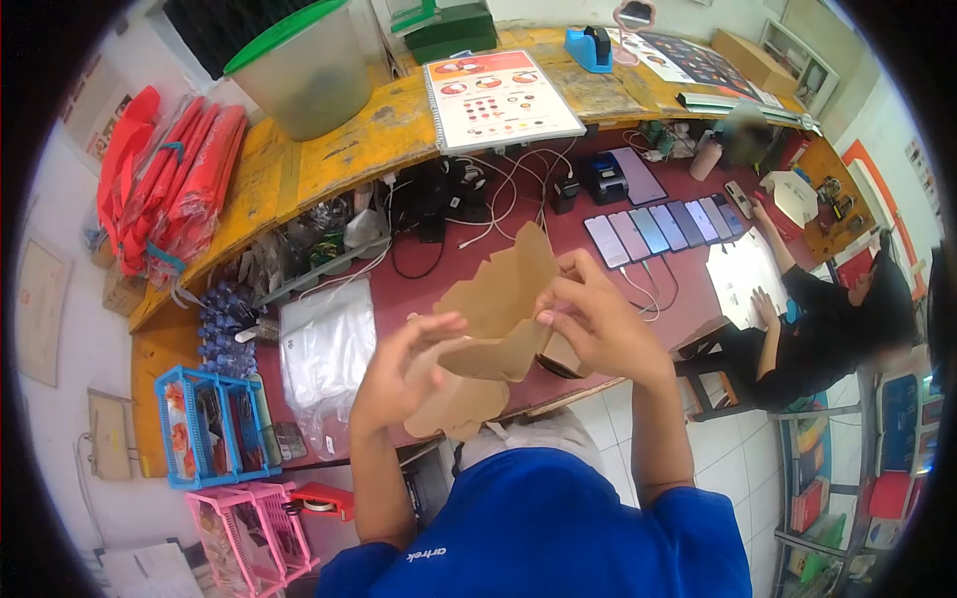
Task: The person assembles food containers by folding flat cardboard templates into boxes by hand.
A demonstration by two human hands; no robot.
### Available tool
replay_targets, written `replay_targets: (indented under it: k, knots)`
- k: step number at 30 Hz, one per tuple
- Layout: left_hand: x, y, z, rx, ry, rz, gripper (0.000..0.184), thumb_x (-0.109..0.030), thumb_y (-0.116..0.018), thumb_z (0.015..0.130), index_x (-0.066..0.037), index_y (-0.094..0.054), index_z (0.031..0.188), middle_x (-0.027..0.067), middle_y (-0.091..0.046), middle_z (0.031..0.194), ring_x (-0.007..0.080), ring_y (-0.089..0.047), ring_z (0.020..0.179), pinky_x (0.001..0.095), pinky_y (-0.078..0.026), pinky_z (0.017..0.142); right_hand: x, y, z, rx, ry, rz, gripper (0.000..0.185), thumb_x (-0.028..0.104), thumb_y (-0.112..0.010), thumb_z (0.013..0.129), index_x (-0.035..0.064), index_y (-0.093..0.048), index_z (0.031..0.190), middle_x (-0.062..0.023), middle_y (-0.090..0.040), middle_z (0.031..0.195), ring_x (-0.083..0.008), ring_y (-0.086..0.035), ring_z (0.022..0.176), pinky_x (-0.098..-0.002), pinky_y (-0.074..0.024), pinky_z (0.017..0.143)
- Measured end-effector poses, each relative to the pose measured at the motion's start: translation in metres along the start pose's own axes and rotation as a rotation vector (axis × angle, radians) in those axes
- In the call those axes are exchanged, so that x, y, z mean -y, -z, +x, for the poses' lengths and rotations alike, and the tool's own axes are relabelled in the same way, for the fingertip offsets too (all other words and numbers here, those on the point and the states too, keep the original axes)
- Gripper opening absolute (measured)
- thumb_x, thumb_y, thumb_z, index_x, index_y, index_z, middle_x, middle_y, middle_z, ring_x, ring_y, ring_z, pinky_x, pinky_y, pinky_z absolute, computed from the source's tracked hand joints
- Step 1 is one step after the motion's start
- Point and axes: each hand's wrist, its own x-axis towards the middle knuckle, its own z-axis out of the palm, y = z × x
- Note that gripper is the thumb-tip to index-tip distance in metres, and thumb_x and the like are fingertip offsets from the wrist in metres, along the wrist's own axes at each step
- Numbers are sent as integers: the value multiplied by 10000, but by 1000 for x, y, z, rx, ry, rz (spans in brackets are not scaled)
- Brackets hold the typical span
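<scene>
From the head view, I had the box (503, 289) raised above the desk (424, 284), close to its front edge. My right hand (603, 324) pinched a folded flap edge between thumb and forefinger. My left hand (399, 369) was at the box's other side, its fingers loosely spread; I cannot tell how firmly they touched. A strip of desk showed between the box and the plastic bags (329, 349), another towards the phones (653, 229).

White walls, pale tiled floor (733, 448), curved yellow counter (339, 140) (scuffed), reddish desktop (439, 289).
</scene>
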Motion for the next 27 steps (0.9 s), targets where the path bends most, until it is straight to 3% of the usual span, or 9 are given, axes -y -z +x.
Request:
replay_targets:
  k: [1, 3, 4, 6, 10, 14, 20, 23, 27]
  knots:
    - [0, 1, 2, -5, 4, 1, 523, -235, -830, 872, -13, -667, 1317, 124, -740, 1217, 249, -734, 1070, 349, -552, 949, 2, -2, 1, 27, 33, -73, 75, 48, -686, 950, 22, -653, 1012, -123, -506, 1192, -275, -610, 1054, -368, -545, 864]
    - [-19, -12, 17, 166, 40, 438, 506, -250, -845, 867, 0, -685, 1277, 143, -753, 1160, 221, -744, 1030, 345, -562, 919, 8, -10, 5, 68, 71, -143, 79, 50, -690, 944, 24, -655, 1010, -130, -517, 1172, -284, -617, 1025, -365, -541, 846]
    - [-27, -23, 22, 197, 64, 486, 384, -185, -802, 906, 5, -705, 1225, 146, -768, 1075, 194, -752, 957, 329, -573, 876, 12, -14, 7, 56, 90, -227, 99, 57, -697, 938, 30, -655, 1024, -132, -529, 1150, -292, -622, 1004, -363, -541, 834]
    - [-10, -30, 22, 108, 87, 429, 312, -135, -774, 921, 13, -710, 1188, 131, -771, 1033, 175, -749, 927, 318, -574, 853, 21, -18, 12, 38, 116, -313, 118, 65, -704, 933, 37, -656, 1037, -133, -541, 1127, -300, -627, 982, -362, -541, 821]
    - [2, -32, 17, -115, 135, 232, 164, -19, -696, 961, 33, -701, 1116, 88, -765, 963, 135, -732, 895, 281, -564, 814, 20, -34, 3, -150, 64, -120, 307, 93, -758, 865, 38, -650, 1147, -176, -583, 1208, -378, -623, 1097, -444, -527, 908]
    - [4, -38, 14, -192, 156, 131, 140, -13, -687, 973, 31, -692, 1106, 70, -748, 942, 117, -711, 897, 265, -552, 814, 5, -49, -9, -257, 199, -116, 475, 135, -821, 840, 18, -647, 1267, -174, -624, 1297, -373, -663, 1131, -409, -547, 937]
    - [6, -53, 18, -290, -50, 76, 197, -30, -732, 954, 14, -678, 1138, 82, -738, 953, 119, -696, 883, 271, -542, 811, 0, -58, -11, -333, 189, -14, 502, 116, -832, 843, 10, -657, 1302, -171, -667, 1254, -298, -709, 1075, -374, -576, 893]
    - [9, -50, 20, -265, -144, 296, 236, -30, -744, 937, 4, -674, 1159, 101, -734, 962, 146, -706, 873, 284, -540, 800, -1, -61, -10, -383, 177, 68, 486, 77, -849, 815, -22, -677, 1259, -165, -721, 1129, -244, -719, 964, -335, -575, 825]
    - [-2, -50, 24, -203, -228, 502, 263, -15, -745, 907, -20, -692, 1165, 115, -722, 951, 203, -709, 836, 316, -548, 762, -5, -60, -12, -336, 122, 77, 461, 126, -837, 845, -6, -680, 1258, -140, -723, 1107, -243, -729, 969, -333, -580, 813]
